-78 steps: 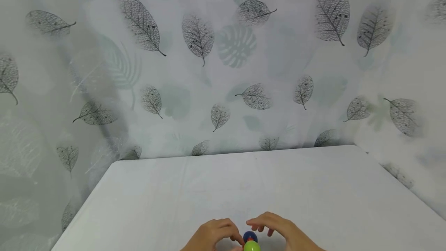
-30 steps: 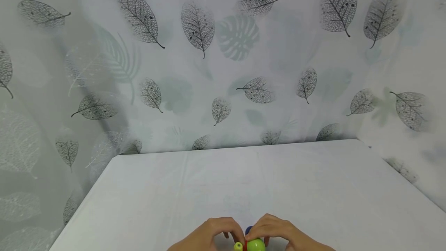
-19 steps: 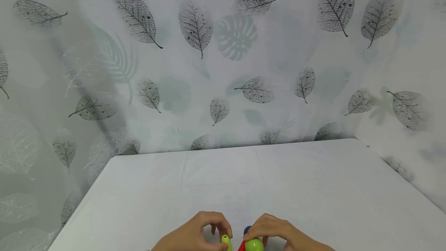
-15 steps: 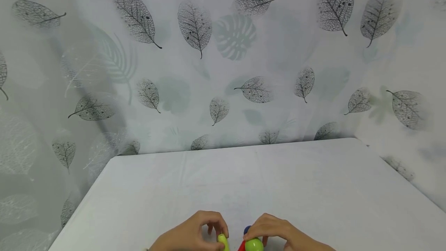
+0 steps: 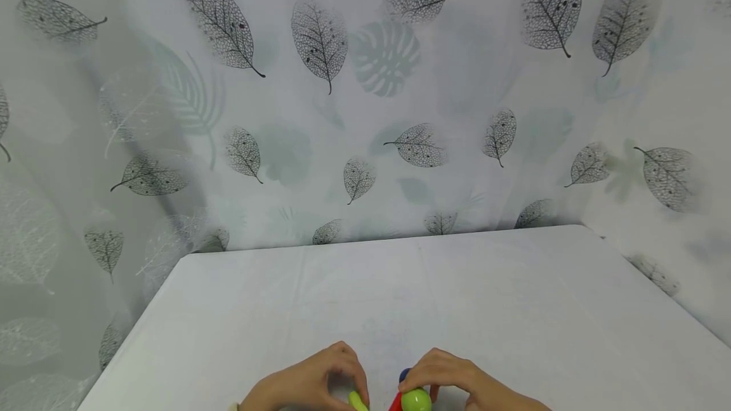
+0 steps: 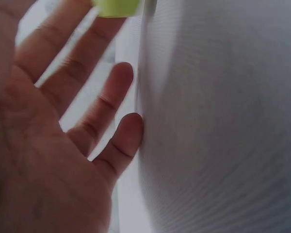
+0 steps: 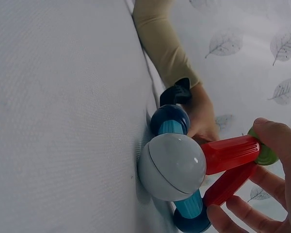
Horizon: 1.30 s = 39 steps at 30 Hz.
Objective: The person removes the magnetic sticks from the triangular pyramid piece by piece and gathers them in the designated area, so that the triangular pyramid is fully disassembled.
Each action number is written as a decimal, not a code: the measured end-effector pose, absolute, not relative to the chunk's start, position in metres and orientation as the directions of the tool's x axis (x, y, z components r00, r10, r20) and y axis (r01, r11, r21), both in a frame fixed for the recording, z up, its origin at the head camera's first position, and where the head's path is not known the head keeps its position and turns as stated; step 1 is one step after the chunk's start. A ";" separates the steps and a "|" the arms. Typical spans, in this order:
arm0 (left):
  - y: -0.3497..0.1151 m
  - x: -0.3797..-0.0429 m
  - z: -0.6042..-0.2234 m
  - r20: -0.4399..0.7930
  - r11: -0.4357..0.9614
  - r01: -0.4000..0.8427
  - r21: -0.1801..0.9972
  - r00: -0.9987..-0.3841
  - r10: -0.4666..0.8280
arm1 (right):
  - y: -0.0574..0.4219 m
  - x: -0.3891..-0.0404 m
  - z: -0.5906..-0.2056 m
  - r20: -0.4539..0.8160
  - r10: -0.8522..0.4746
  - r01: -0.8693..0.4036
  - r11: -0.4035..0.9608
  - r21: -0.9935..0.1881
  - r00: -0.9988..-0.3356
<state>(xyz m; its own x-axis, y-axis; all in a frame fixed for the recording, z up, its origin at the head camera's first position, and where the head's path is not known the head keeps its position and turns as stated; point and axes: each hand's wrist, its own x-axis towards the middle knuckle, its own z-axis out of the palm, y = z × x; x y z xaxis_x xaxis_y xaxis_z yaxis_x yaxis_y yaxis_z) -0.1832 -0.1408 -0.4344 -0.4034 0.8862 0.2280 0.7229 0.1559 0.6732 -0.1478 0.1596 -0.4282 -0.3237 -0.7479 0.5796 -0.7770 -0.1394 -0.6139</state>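
Observation:
My left hand (image 5: pixel 316 378) pinches a yellow-green magnetic rod (image 5: pixel 356 401) between thumb and fingertips; in the left wrist view only one end of the rod shows at the top edge, and the other fingers are spread. To its right, my right hand (image 5: pixel 451 378) holds a green ball (image 5: pixel 416 400) on a magnetic ball-and-rod frame. In the right wrist view, red rods (image 7: pixel 233 154) run from that green ball down to a white ball (image 7: pixel 172 166) and a dark blue ball (image 7: pixel 191 222). Light blue rods (image 7: pixel 189 206) join the white ball to dark blue balls on both sides.
A white-covered table (image 5: pixel 388 309) lies under the hands. Behind it hangs a leaf-patterned curtain (image 5: pixel 365 113). The left arm's beige sleeve (image 7: pixel 165 46) and dark wrist strap (image 7: pixel 177 92) show beyond the frame in the right wrist view.
The right hand has come down onto the green ball and stays there. Moving left, away from the frame, the left hand has carried the yellow-green rod, which now tilts and shows less.

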 end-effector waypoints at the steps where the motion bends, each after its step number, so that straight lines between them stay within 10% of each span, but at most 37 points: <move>1: -0.141 -0.183 -0.435 0.222 0.160 0.721 0.675 -0.404 0.887 | 0.160 -0.148 -0.428 0.578 -0.748 -0.776 -0.137 -0.616 -0.326; 24: -0.111 -0.160 -0.426 0.099 0.137 0.494 0.858 -0.422 0.901 | 0.159 -0.138 -0.406 0.599 -0.730 -0.888 0.023 -0.460 -0.329; 39: -0.111 -0.159 -0.422 0.006 0.198 0.413 0.889 -0.443 0.897 | 0.188 -0.129 -0.365 0.195 -0.731 -0.587 0.328 -0.740 -0.654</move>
